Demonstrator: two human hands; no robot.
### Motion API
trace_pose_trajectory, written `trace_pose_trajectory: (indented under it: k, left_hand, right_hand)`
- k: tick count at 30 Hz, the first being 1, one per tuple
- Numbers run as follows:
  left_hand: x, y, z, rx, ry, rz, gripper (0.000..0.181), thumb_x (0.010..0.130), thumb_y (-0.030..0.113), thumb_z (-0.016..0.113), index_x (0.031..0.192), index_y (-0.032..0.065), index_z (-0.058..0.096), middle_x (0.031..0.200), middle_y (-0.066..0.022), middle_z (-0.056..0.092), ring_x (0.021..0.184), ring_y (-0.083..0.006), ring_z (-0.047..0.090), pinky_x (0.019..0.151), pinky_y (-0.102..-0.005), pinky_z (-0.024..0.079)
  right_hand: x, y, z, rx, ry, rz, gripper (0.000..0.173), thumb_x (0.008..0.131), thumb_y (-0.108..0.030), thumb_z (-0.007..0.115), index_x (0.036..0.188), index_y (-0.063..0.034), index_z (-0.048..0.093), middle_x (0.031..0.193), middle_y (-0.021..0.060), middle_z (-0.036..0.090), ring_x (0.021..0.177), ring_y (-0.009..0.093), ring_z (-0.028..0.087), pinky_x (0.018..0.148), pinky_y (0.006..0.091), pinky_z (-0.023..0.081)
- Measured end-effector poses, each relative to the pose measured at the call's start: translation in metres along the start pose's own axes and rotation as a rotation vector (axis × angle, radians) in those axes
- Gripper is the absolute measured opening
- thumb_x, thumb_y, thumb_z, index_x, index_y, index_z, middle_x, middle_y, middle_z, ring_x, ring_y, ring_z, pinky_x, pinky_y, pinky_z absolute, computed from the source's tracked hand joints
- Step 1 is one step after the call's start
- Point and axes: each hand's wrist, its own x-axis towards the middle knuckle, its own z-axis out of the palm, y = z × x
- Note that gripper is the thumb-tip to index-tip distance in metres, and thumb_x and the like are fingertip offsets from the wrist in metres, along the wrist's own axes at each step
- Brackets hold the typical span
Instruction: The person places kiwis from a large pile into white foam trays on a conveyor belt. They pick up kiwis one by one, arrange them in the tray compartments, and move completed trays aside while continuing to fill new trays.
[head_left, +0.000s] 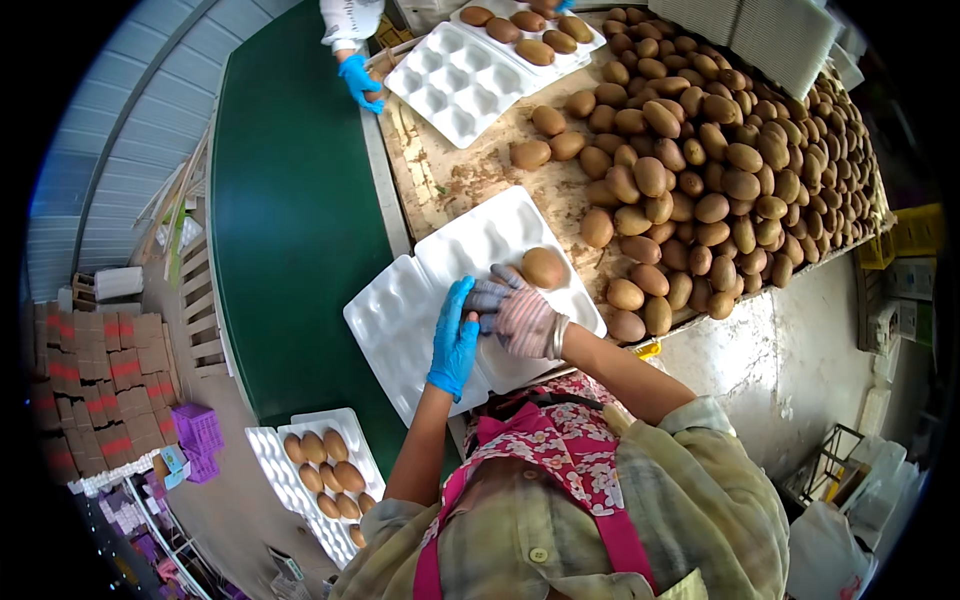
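Observation:
My left hand (454, 337), in a blue glove, is upright over a white moulded tray (397, 315), its palm turned towards my other hand. A striped knit glove covers my right hand (525, 315), whose fingers reach left until they meet the blue glove. Something brown shows in part between the hands, but the fingers hide most of it. One kiwifruit (544, 268) sits in a hollow of the tray's right half, just beyond my right knuckles. Another brown edge peeks out beside it. The tray straddles the table edge and the green belt.
Loose kiwifruit (697, 172) are heaped at right on a wooden table (465, 184). A green conveyor belt (300, 210) runs along the left. Across, a co-worker's blue-gloved hand (361, 82) holds a kiwifruit near another tray (457, 82). A filled tray (326, 472) lies at lower left.

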Motion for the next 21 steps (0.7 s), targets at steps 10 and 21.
trace_pose_trajectory:
  k: [10, 21]
  left_hand:
    - [0.018, 0.028, 0.011, 0.455, -0.049, 0.273, 0.056, 0.075, 0.014, 0.066, 0.130, 0.0151, 0.054, 0.137, -0.0162, 0.043, 0.116, -0.0384, 0.044, 0.099, -0.0468, 0.038]
    - [0.169, 0.062, 0.180, 0.374, -0.670, 0.034, 0.059, 0.071, 0.017, 0.072, 0.123, 0.0219, 0.045, 0.134, -0.0232, 0.037, 0.110, -0.0451, 0.050, 0.092, -0.0489, 0.046]
  right_hand:
    - [-0.116, 0.061, -0.075, -0.177, -0.208, 1.071, 0.077, 0.063, -0.037, 0.076, 0.132, -0.0214, 0.048, 0.147, 0.0180, 0.027, 0.129, 0.044, 0.031, 0.105, 0.0484, 0.035]
    - [-0.123, 0.082, -0.063, -0.241, -0.400, 0.964, 0.062, 0.058, -0.042, 0.078, 0.116, -0.0255, 0.061, 0.150, 0.0182, 0.017, 0.128, 0.047, 0.031, 0.100, 0.0464, 0.043]
